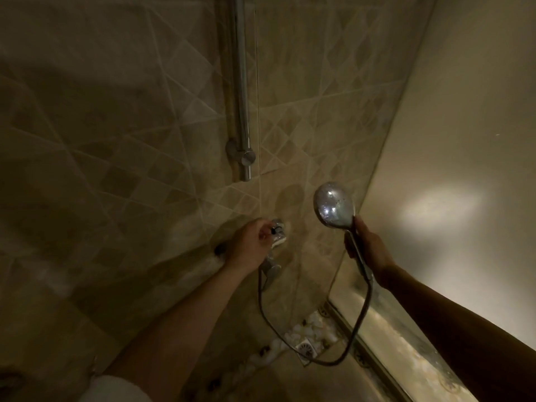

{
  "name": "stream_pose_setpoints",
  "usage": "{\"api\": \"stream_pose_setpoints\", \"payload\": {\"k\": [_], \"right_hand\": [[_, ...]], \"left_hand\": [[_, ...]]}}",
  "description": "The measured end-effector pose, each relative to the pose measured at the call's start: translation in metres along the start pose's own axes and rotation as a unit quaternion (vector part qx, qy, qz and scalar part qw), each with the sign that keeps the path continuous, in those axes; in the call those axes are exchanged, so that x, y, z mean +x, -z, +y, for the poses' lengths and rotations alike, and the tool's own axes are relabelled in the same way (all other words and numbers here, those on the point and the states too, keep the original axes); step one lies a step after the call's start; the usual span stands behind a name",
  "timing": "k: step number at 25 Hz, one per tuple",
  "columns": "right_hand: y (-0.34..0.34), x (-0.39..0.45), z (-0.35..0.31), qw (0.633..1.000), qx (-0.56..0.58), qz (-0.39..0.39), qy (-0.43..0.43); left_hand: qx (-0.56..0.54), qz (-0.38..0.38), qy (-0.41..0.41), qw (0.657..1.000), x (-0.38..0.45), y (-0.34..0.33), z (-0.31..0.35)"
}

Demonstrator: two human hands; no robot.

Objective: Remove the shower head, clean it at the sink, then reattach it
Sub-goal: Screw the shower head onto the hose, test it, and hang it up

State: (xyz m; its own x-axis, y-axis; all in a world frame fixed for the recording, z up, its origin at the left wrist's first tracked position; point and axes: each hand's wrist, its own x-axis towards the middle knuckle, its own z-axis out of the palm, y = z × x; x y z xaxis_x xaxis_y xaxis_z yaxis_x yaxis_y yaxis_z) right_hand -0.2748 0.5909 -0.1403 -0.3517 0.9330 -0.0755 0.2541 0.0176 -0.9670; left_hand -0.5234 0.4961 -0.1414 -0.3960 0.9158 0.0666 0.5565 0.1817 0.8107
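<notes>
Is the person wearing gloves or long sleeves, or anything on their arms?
No gloves. Both the left hand and the right hand are bare, and so are the forearms, all the way down to the picture's edge. I see no watch, ring or bracelet, though the light is dim. A pale patch by the left elbow might be a short sleeve, but I cannot tell.
</notes>
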Motion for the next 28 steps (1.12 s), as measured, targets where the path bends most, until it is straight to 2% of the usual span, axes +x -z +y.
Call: {"api": "stream_pose_setpoints", "payload": {"k": [7,11,13,15,19,22,25,28], "right_hand": [[-0.011,0.019,-0.042,0.995,0.062,-0.069,0.046],[0.017,0.037,-0.059,0.986,0.024,-0.149,0.072],[0.031,0.047,-0.064,0.981,0.010,-0.179,0.074],[0.048,0.058,-0.072,0.976,0.005,-0.203,0.074],[0.081,0.092,-0.092,0.962,-0.066,-0.252,0.083],[0.097,0.115,-0.120,0.947,-0.046,-0.306,0.090],[0.103,0.131,-0.162,0.921,-0.084,-0.342,0.165],[0.099,0.142,-0.211,0.917,-0.112,-0.304,0.232]], "left_hand": [[0.034,-0.021,-0.188,0.981,0.026,0.026,0.078],[0.125,0.007,-0.279,0.952,0.046,0.021,0.121],[0.114,0.004,-0.297,0.948,0.056,0.018,0.132],[0.104,-0.004,-0.302,0.948,0.064,0.012,0.148],[0.152,0.015,-0.243,0.958,0.079,0.006,0.198],[0.173,0.047,-0.223,0.958,0.086,0.014,0.234],[0.196,0.092,-0.230,0.949,0.091,0.036,0.274],[0.230,0.115,-0.234,0.938,0.095,0.063,0.318]]}}
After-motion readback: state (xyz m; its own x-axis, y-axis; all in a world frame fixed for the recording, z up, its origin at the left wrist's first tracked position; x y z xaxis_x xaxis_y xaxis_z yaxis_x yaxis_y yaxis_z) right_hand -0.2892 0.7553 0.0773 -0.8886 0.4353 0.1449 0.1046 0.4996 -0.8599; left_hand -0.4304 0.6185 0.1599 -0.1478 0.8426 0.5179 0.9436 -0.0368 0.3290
